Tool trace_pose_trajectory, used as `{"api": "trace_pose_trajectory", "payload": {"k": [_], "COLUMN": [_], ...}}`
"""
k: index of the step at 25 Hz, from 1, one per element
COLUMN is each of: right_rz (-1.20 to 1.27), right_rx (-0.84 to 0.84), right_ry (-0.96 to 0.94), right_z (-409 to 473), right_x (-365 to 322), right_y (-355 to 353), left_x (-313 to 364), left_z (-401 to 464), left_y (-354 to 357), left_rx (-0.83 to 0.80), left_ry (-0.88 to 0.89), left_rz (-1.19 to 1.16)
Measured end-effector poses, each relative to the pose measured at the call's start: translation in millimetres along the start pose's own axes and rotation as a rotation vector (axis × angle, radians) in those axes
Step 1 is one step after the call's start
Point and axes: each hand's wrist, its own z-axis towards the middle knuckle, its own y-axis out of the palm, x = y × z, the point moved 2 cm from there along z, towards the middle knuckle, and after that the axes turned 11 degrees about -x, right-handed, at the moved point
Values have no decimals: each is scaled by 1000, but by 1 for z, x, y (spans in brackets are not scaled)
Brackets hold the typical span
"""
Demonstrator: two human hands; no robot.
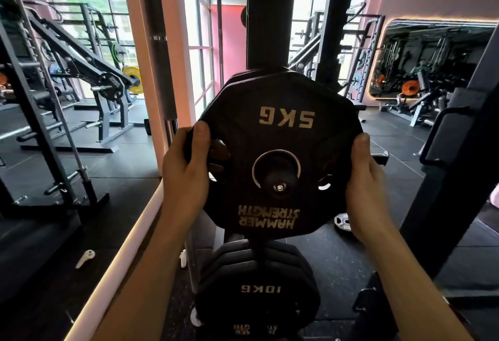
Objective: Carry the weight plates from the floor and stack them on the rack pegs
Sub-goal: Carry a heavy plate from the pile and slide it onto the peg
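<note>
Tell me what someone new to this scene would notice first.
The eye lands first on the black 5 kg plate at centre frame, gripped at its edges by the left hand and the right hand, with the rack peg showing through its centre hole. Directly below hangs a stack of 10 kg plates, and a small silver plate lies on the floor to the right.

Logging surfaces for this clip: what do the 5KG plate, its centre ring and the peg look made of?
5KG plate: matte black, probably rubber or urethane coated, with dull sheen and moulded pale lettering. Centre ring: bright bare metal, likely steel, shown by its shiny rim. Peg: black rounded cap, perhaps plastic or rubber, with a shiny metal bolt at its tip.
</note>
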Motion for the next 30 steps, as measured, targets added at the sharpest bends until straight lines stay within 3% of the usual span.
{"api": "trace_pose_trajectory", "payload": {"k": [14, 18, 22, 30], "right_rz": [-44, -63, -168, -253], "right_rx": [-44, -106, -64, -106], "right_ry": [2, 27, 36, 380], "right_z": [38, 30, 3, -103], "right_x": [15, 16, 47, 183], "right_y": [4, 0, -6, -23], "left_x": [-22, -24, -46, -167], "left_z": [29, 22, -10, -154], "left_y": [9, 3, -13, -41], "left_rx": [-16, -82, -102, -307], "left_ry": [10, -29, -24, -393], "left_rz": [63, 159, 283, 433]}}
